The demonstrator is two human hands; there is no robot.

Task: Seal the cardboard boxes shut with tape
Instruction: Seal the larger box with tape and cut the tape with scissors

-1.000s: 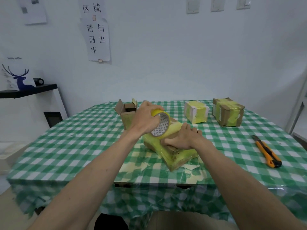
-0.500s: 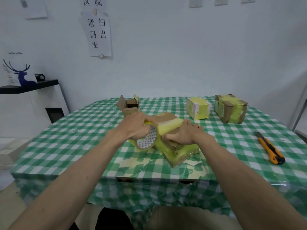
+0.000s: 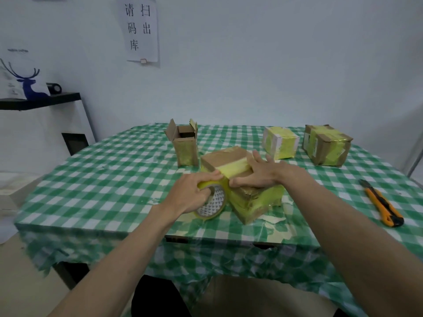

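Gripping tape roll [image 3: 211, 199] w/ fingers curled thru its core, left hand [image 3: 193, 194] sits at near-left edge of center box [image 3: 240, 179] on checkered table [image 3: 103, 179]. Yellow tape strip [image 3: 233, 167] runs across box top. Right hand [image 3: 258, 173] lies flat on top, fingers straight. Behind: open small box [image 3: 184, 145]; right: two taped boxes [image 3: 280, 143], [image 3: 326, 145], orange cutter [image 3: 381, 203].
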